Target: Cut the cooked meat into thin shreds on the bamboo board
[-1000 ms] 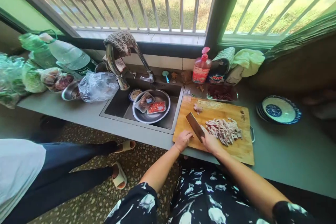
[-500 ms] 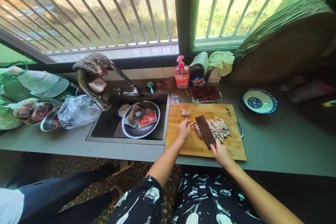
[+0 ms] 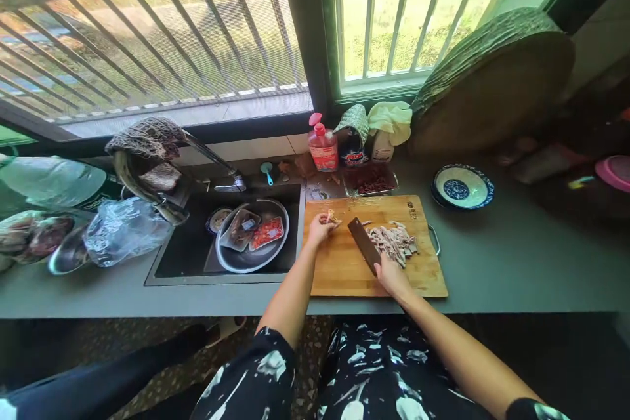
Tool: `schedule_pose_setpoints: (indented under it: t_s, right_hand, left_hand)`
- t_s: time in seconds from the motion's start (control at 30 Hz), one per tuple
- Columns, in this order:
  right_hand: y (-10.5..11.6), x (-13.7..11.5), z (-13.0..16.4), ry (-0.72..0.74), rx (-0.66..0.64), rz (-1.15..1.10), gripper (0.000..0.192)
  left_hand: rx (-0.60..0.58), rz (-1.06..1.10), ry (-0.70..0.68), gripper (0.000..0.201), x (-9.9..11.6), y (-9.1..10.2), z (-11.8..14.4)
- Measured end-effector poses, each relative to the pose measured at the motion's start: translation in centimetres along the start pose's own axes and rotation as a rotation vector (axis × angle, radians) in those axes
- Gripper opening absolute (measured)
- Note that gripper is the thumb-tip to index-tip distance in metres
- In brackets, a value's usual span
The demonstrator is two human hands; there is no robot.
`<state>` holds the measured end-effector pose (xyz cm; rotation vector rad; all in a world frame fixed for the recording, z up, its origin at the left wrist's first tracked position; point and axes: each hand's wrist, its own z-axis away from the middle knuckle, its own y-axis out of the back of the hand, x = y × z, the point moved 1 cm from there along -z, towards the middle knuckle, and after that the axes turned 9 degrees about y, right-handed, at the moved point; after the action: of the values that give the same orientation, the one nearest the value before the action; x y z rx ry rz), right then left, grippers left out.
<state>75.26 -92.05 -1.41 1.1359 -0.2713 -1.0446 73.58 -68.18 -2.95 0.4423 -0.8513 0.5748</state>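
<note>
A wooden cutting board (image 3: 344,269) lies on the grey counter beside the sink. My right hand (image 3: 391,275) grips the handle of a dark cleaver (image 3: 363,243), whose blade rests on the board just left of a pile of sliced meat (image 3: 392,241). My left hand (image 3: 319,228) is at the board's far left corner, its fingers closed on a small piece of meat (image 3: 333,218).
The sink (image 3: 197,249) holds a steel bowl (image 3: 231,262) with meat trays. Behind the board stand a soap bottle (image 3: 322,146), a tray of dark red food (image 3: 371,180) and cloths. A blue patterned plate (image 3: 461,186) is at right; bags (image 3: 123,230) at left. Another person's legs (image 3: 98,374) are lower left.
My left hand went from the board's near edge to its far left corner and took up the small meat piece. The cleaver swung over the meat pile, then back left. The view shifted right.
</note>
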Motion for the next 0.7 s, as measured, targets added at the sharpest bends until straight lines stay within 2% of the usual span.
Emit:
schedule_pose_setpoints:
  t_s: [0.1,0.17,0.27,0.4,0.47,0.6,0.7]
  right_hand:
    - [-0.1,0.5,0.0,0.03,0.003,-0.002,0.024]
    - [-0.2,0.3,0.0,0.07,-0.005,0.007,0.025]
    - [-0.5,-0.3,0.1,0.122,-0.032,0.025,0.026]
    - [-0.7,-1.1,0.2,0.161,-0.055,0.085,0.026]
    - [-0.7,-1.5,0.4,0.178,-0.038,0.124,0.025]
    - [-0.4,-3.1,1.0,0.187,0.029,0.199,0.023]
    - [-0.7,-4.8,1.3,0.189,0.1,0.252,0.021]
  left_hand:
    - [-0.23,0.339,0.108,0.042,-2.1,1.8,2.9]
    - [-0.26,0.456,0.158,0.042,-3.9,2.9,4.7]
    - [-0.145,0.425,0.168,0.037,-6.3,4.1,6.3]
    - [0.131,0.094,0.124,0.026,-8.4,5.3,6.9]
    - [0.206,-0.07,0.083,0.023,-8.8,5.5,6.9]
    - [0.213,-0.279,-0.01,0.017,-9.0,5.0,7.0]
    - [0.154,-0.171,-0.004,0.016,-8.7,4.7,7.0]
